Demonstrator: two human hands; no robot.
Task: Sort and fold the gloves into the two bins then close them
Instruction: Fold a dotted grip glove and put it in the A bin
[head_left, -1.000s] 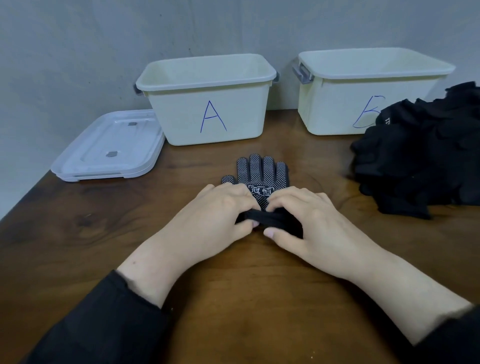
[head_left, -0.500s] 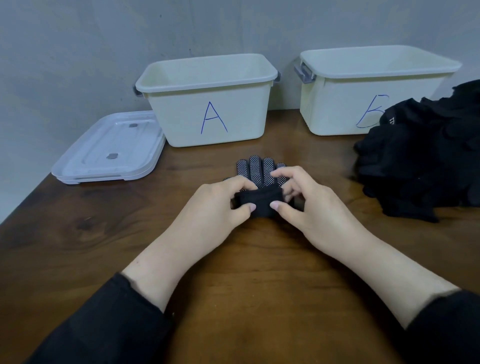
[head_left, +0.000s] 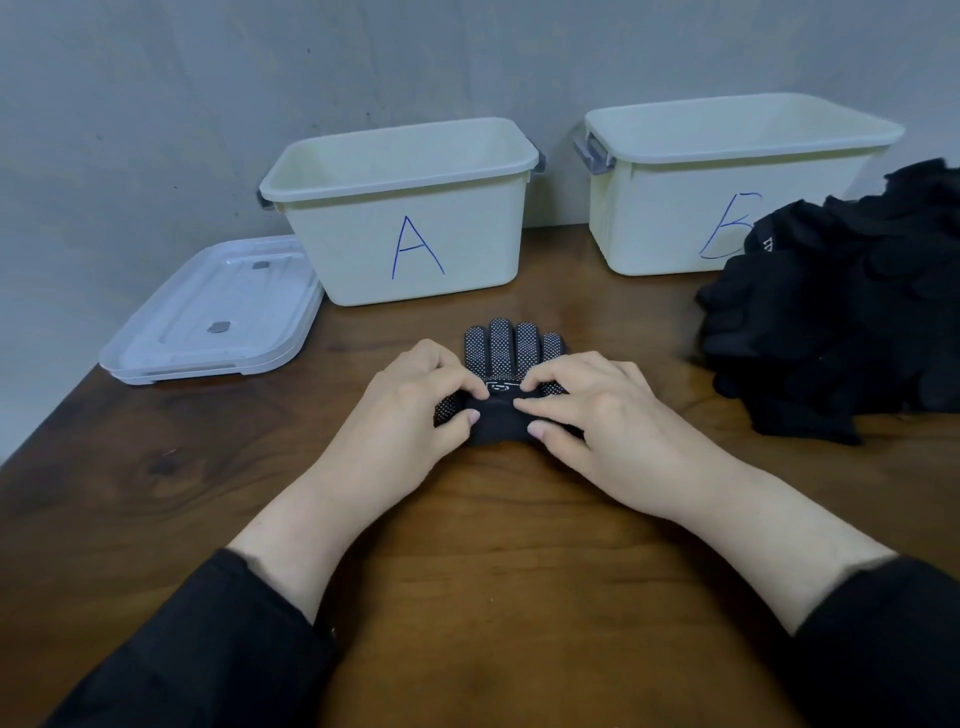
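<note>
— Where's the glove (head_left: 511, 347)?
— Flat on the bench (head_left: 156, 467), before bin A (head_left: 405, 208).
— And the hands?
— Left hand (head_left: 415, 400) and right hand (head_left: 597, 415) both pinch its folded cuff; its fingers point away.

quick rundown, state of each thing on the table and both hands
bin A: open, lid off, upright
bin B: open, lid off, upright
lids: stacked flat on the table beside bin A
dotted glove: flat on the table, cuff end rolled up, fingers extended
glove pile: loose, unfolded heap in front of bin B
left hand: pinching the glove's cuff
right hand: pinching the cuff
</note>
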